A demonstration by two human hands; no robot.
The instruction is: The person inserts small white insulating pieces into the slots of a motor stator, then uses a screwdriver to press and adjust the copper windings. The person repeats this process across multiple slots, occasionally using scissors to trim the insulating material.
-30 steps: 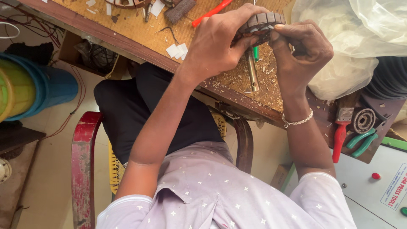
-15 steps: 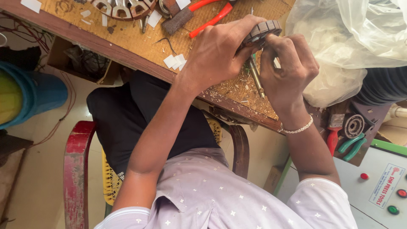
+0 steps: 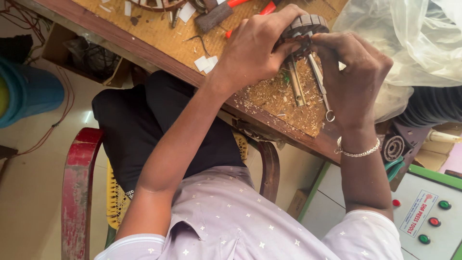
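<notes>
Slotted metal rotor (image 3: 304, 28) clasped in left hand (image 3: 257, 45), right hand (image 3: 353, 72) apparently pinching thin tool (image 3: 321, 86) beneath

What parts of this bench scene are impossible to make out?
- Head view: the left hand hides most of the slotted metal core.
- The right hand hides the upper end of the thin metal tool.
- The top edge cuts off the red-handled pliers.
- The plastic bag contents are blurred.
</notes>
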